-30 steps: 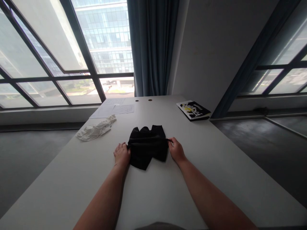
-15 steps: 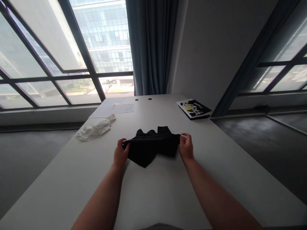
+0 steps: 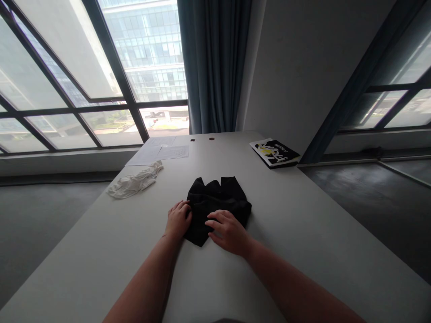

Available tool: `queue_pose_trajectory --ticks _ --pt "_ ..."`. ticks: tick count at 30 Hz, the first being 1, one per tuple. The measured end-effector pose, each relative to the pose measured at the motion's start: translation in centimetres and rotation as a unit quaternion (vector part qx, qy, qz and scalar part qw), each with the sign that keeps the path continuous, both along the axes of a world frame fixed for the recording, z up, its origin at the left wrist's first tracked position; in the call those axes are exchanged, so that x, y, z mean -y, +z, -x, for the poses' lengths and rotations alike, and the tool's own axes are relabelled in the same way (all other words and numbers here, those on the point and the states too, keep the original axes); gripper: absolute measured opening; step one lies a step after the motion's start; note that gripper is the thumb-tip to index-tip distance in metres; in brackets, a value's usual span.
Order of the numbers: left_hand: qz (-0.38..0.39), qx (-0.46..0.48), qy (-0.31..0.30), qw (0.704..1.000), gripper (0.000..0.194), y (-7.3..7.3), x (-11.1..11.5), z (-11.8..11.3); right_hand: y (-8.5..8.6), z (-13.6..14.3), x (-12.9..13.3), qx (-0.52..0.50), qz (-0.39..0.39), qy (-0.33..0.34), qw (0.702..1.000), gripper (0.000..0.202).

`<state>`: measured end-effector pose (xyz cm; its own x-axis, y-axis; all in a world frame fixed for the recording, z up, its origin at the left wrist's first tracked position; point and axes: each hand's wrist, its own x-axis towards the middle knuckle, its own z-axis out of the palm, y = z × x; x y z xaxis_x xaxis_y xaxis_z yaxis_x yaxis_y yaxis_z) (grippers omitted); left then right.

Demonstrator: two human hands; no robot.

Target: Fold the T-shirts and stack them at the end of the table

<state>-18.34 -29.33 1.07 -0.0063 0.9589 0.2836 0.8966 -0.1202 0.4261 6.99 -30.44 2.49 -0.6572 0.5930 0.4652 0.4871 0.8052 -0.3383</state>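
A black cloth garment (image 3: pixel 218 193), perhaps a pair of shorts, lies rumpled on the white table (image 3: pixel 215 282) in front of me. Two squarish flaps point away from me at its far side, and a corner points toward me. My left hand (image 3: pixel 179 219) rests at its left edge, fingers lightly bent and touching the fabric, without a visible pinch. Over the near middle of the cloth is my right hand (image 3: pixel 229 232), open, its fingers apart and nothing between them. Part of the garment is hidden under this hand.
Crumpled white cloth (image 3: pixel 134 180) lies to the left. Paper sheets (image 3: pixel 158 150) are spread at the far left of the table, near two small round dark spots (image 3: pixel 202 139). A black, white and yellow printed package (image 3: pixel 274 153) sits at the far right.
The black garment, held stretched between both hands before, now lies lower on the table. My right hand has let go of its right corner and moved left over the cloth; my left hand has loosened.
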Motion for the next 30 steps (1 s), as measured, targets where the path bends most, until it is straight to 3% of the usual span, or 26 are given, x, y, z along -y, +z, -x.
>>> queue_pose_trajectory --ticks 3,5,8,10,12,17,22,30 --pt "0.04 0.057 -0.056 0.996 0.015 0.4 0.2 -0.4 -1.3 -0.1 -1.1 0.088 0.113 -0.047 0.989 0.074" --pt "0.057 0.104 -0.068 0.991 0.017 0.5 0.3 -0.6 -1.8 -0.6 -2.2 0.11 0.154 -0.058 0.98 0.083" --pt "0.063 0.181 -0.099 0.976 0.021 0.4 0.5 -0.6 -2.1 -1.1 -3.2 0.077 0.157 -0.065 0.983 0.058" --pt "0.071 0.234 -0.125 0.962 0.021 0.4 0.6 -0.4 -2.1 -1.2 -3.6 0.018 0.15 -0.062 0.987 0.03" --pt "0.09 0.276 -0.141 0.946 0.019 0.4 0.6 -0.3 -2.1 -1.3 -3.8 -0.061 0.163 -0.044 0.984 0.015" --pt "0.098 0.269 -0.177 0.942 0.01 0.6 0.6 -0.6 -2.0 -2.1 -4.7 -0.233 0.264 -0.045 0.935 0.034" --pt "0.082 0.257 -0.203 0.941 0.012 0.8 0.8 -0.7 -2.3 -2.5 -5.1 -0.288 0.303 -0.105 0.902 0.046" --pt "0.11 0.237 -0.221 0.94 0.012 1.5 1.2 -1.1 -2.2 -2.1 -4.8 -0.251 0.288 -0.087 0.92 0.047"
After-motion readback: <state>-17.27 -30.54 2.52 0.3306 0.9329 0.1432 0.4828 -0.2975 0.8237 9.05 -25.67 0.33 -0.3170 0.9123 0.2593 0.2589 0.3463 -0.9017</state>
